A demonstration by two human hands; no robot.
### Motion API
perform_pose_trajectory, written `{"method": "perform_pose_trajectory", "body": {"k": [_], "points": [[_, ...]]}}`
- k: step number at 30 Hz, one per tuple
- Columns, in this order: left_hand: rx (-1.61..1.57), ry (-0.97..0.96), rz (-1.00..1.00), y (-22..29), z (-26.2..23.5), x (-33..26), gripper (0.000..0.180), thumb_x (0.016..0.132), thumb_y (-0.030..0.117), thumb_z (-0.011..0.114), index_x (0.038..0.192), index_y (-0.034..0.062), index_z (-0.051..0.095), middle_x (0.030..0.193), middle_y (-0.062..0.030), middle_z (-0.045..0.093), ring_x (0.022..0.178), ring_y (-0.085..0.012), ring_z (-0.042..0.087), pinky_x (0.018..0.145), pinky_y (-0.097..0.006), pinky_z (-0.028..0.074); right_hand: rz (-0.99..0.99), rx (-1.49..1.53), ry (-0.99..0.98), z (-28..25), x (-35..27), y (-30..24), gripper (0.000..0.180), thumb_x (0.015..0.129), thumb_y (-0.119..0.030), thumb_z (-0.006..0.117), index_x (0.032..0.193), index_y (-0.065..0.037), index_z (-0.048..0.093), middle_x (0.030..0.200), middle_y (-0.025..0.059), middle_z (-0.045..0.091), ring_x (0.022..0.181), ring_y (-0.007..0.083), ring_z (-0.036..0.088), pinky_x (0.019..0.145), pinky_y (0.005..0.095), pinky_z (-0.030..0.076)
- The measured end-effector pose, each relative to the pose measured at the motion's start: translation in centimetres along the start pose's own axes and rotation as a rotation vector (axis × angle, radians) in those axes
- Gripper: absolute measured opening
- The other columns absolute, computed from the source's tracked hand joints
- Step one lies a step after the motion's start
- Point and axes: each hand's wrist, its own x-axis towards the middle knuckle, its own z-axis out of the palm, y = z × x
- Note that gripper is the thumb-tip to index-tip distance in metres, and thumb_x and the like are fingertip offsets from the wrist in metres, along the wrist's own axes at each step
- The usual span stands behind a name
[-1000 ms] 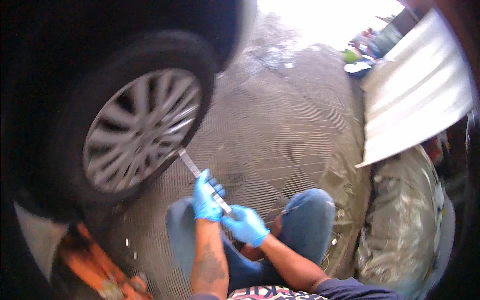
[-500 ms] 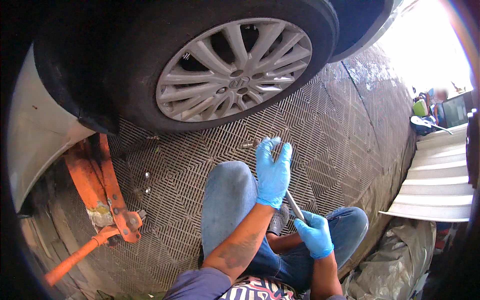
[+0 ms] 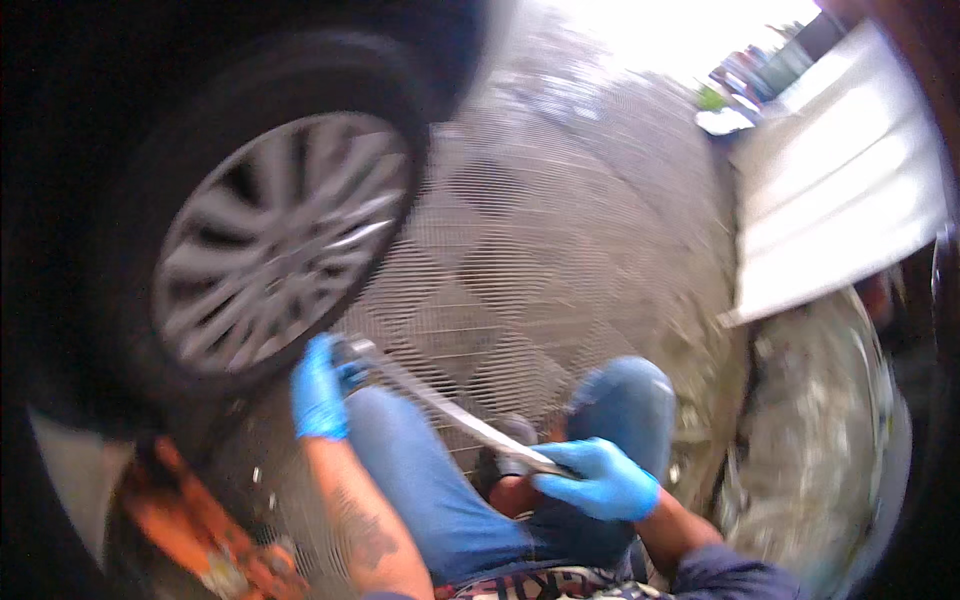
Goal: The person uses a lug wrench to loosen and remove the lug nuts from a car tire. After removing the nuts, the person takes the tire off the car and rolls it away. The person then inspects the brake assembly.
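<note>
Down at the bottom edge, two forearms come up over a pair of knees in blue jeans (image 3: 420, 490), the person sitting low on the ground. The right hand (image 3: 598, 478), in a blue glove, is clenched around the near end of a long metal wrench (image 3: 450, 410), just above the lap. Follow that bar up and to the left: it runs slanted across the left knee, and the left hand (image 3: 318, 390), gloved in blue as well, is wrapped around its far end, where a dark socket head sits. That end is right at the lower edge of the tyre, though blur keeps me from saying whether it touches. Low on the left, an orange floor jack (image 3: 190, 520) lies beside the left forearm, under the dark body of the car. Above it, the car wheel (image 3: 270, 250), silver spokes inside a black tyre, fills the left side. The ground is patterned paving (image 3: 560, 230), stretching off to the bright top of the view. Off to the right, a crumpled pale tarp (image 3: 820, 450) lies beside the right knee, with a white corrugated sheet (image 3: 840, 190) beyond it.
</note>
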Motion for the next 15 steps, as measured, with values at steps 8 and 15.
{"method": "perform_pose_trajectory", "body": {"k": [8, 15], "points": [[-0.389, -0.060, 0.130, -3.0, -13.3, 2.6, 0.038, 0.101, 0.025, 0.051, 0.129, -0.0006, 0.055, 0.117, -0.0134, 0.066, 0.080, -0.0138, 0.066, 0.065, -0.024, 0.056, -0.241, 0.162, -0.049, 1.4, 3.7, 1.4, 0.030, 0.083, -0.019, 0.059, 0.103, 0.002, 0.065, 0.079, 0.0238, 0.064, 0.069, 0.0362, 0.064, 0.065, 0.0430, 0.049], [-0.318, 0.002, 0.079, -1.2, -14.8, 0.2, 0.030, 0.100, 0.026, 0.050, 0.121, 0.0040, 0.054, 0.114, -0.0091, 0.062, 0.085, -0.0163, 0.062, 0.074, -0.031, 0.053, -0.222, 0.142, -0.187, 2.2, 4.8, 0.2, 0.030, 0.086, -0.019, 0.060, 0.110, 0.000, 0.065, 0.078, 0.0225, 0.064, 0.066, 0.0303, 0.065, 0.062, 0.0408, 0.049]]}}
